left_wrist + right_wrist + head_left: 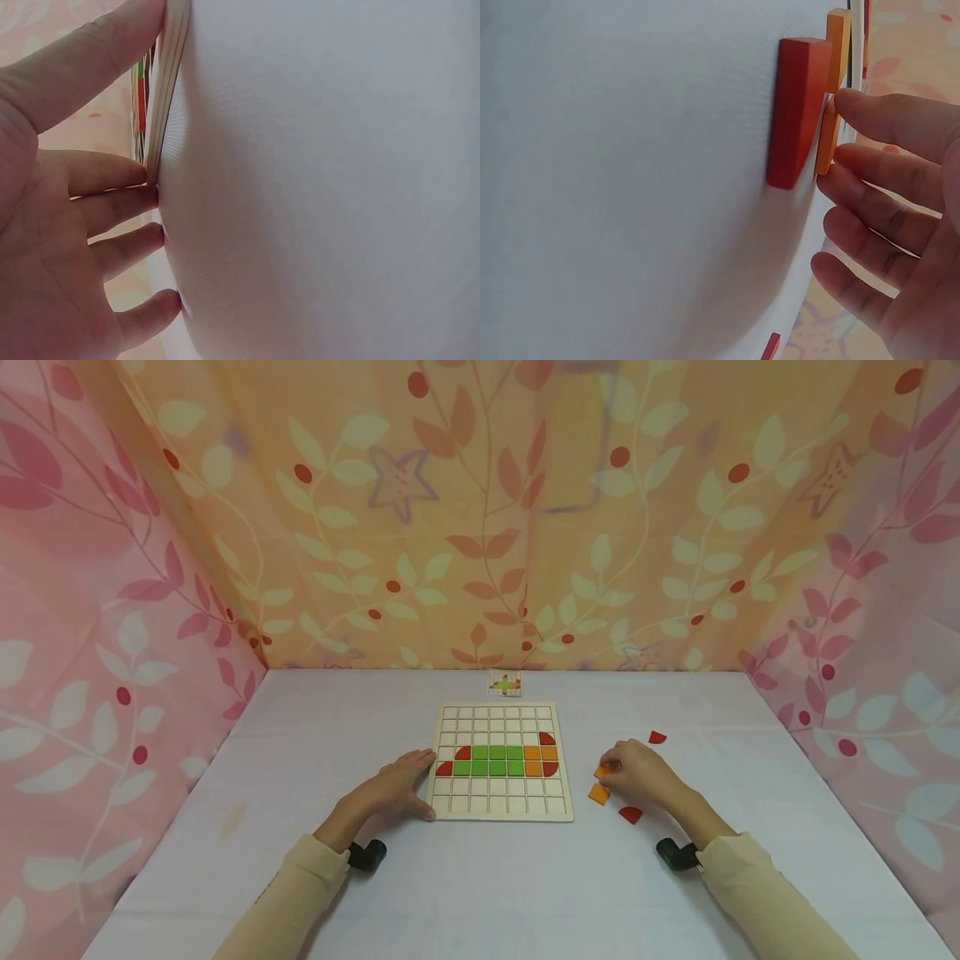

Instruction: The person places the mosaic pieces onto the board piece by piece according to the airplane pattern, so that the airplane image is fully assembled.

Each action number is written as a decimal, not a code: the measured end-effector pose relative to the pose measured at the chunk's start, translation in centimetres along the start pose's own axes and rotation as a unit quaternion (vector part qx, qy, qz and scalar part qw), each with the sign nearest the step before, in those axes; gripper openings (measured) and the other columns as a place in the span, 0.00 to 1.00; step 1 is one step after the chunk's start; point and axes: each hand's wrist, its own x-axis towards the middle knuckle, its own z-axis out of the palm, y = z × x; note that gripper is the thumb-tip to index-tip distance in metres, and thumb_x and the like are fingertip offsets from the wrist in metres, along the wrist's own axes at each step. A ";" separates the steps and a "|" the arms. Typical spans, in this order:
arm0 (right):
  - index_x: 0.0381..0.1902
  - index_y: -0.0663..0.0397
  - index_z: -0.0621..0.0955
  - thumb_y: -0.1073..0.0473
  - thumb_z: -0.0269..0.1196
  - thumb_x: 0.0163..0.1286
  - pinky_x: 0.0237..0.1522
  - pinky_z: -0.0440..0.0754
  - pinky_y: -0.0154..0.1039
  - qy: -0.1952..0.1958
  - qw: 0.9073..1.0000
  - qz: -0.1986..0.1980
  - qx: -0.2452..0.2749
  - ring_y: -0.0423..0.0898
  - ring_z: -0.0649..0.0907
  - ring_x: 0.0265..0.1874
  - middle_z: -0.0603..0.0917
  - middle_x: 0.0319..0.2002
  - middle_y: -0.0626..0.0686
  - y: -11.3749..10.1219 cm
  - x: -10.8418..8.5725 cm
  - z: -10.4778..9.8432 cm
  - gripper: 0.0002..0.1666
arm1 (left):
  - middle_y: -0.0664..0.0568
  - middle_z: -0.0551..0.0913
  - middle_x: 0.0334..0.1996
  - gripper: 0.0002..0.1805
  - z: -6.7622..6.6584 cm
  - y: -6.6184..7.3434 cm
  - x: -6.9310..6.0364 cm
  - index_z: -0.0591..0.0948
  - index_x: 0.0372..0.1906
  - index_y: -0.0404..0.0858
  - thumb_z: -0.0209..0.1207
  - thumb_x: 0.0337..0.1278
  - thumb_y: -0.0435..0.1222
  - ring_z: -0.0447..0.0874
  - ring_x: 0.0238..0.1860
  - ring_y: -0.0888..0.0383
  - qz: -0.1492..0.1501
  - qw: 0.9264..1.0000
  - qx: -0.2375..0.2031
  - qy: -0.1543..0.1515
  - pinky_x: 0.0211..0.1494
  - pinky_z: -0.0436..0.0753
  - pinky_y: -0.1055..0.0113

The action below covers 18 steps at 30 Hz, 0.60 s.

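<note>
A pale wooden grid board [491,806] lies mid-table, with green squares [498,752], orange squares [533,768] and red rounded pieces [445,769] set in its cells. My left hand [393,783] rests at its left side, fingers extended, fingertips and thumb touching the edge. To the right of the board, my right hand [637,770] pinches an orange square tile [828,139] between thumb and fingertips, at the tabletop. A second orange tile [598,793] lies just nearer me. Beside it is a red rounded piece [631,815], which stands large in the right wrist view.
Another red rounded piece [657,737] lies beyond my right hand. A small card [506,682] with a coloured grid picture sits behind the board. The white-covered table [480,893] meets patterned curtains [480,527] at the back and both sides.
</note>
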 end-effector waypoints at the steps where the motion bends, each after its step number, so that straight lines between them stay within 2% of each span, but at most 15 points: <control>1: 0.41 0.57 0.87 0.55 0.71 0.57 0.39 0.79 0.40 0.000 1.000 -0.001 -0.002 0.45 0.75 0.34 0.82 0.31 0.47 0.0 0.0 0.0 0.15 | 0.44 0.57 0.76 0.57 0.0 0.0 0.0 0.59 0.75 0.38 0.77 0.37 0.45 0.48 0.78 0.43 0.001 1.000 0.001 0.001 0.76 0.52 0.38; 11: 0.40 0.59 0.87 0.57 0.71 0.57 0.40 0.81 0.42 0.003 1.000 -0.003 -0.012 0.46 0.75 0.32 0.82 0.31 0.50 -0.1 0.1 0.3 0.15 | 0.45 0.57 0.76 0.57 0.1 0.0 0.1 0.59 0.75 0.39 0.77 0.38 0.45 0.48 0.78 0.43 0.000 1.000 -0.002 0.005 0.76 0.52 0.39; 18: 0.40 0.59 0.87 0.58 0.71 0.57 0.41 0.81 0.42 -0.002 1.000 0.010 -0.009 0.46 0.75 0.33 0.81 0.30 0.49 -0.5 0.1 0.2 0.14 | 0.44 0.58 0.76 0.57 0.2 0.0 0.1 0.59 0.75 0.39 0.77 0.37 0.45 0.49 0.78 0.43 -0.001 1.000 -0.002 0.006 0.75 0.53 0.38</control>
